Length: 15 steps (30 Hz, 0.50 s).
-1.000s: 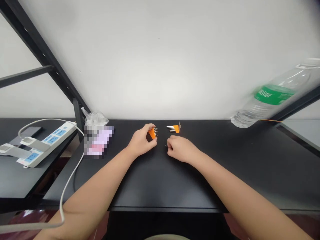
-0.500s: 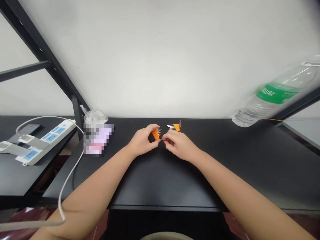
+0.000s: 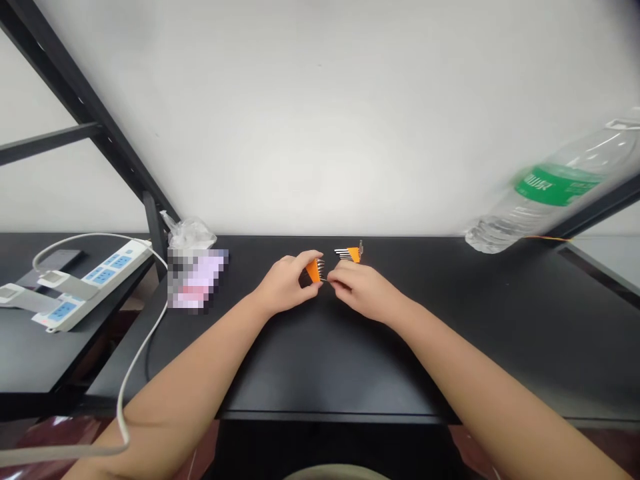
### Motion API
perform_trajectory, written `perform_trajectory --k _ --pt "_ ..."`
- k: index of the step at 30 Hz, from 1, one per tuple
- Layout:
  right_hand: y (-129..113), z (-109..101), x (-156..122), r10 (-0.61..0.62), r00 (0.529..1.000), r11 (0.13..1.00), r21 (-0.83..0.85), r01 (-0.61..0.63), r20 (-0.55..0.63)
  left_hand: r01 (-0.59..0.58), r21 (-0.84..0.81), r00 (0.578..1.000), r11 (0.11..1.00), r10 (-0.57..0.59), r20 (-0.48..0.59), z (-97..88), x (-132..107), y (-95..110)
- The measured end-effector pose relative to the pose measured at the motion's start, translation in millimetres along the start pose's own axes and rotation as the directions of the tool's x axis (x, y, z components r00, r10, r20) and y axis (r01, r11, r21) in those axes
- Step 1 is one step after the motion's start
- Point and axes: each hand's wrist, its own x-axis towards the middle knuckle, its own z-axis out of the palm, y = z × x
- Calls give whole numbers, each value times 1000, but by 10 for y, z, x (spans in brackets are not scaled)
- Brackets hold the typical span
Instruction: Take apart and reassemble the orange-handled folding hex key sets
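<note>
My left hand (image 3: 283, 285) is closed round a small orange holder of hex keys (image 3: 314, 269), held just above the black table (image 3: 320, 360). My right hand (image 3: 361, 289) is pinched on a thin metal key at the holder's right side, fingertips touching it. A second orange hex key holder (image 3: 350, 254) with its keys lies on the table just behind my right hand, near the wall.
A clear water bottle with a green label (image 3: 550, 190) lies at the back right. A blurred pink packet (image 3: 195, 280) and a crumpled plastic bag (image 3: 187, 233) sit at the back left. A white power strip (image 3: 85, 283) and its cable (image 3: 135, 360) lie on the left shelf.
My right hand rose from the table and moved left to meet the holder in my left hand. My left hand shifted slightly right with the holder.
</note>
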Motion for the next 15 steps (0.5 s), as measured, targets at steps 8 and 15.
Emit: perform_trajectory --k 8,15 --pt "-83 -129 -37 -27 995 995 -96 37 100 -135 92 986 986 125 110 -43 4 64" --pt "-8 -76 19 26 999 993 115 -31 46 -154 101 981 983 140 133 -57 15 55"
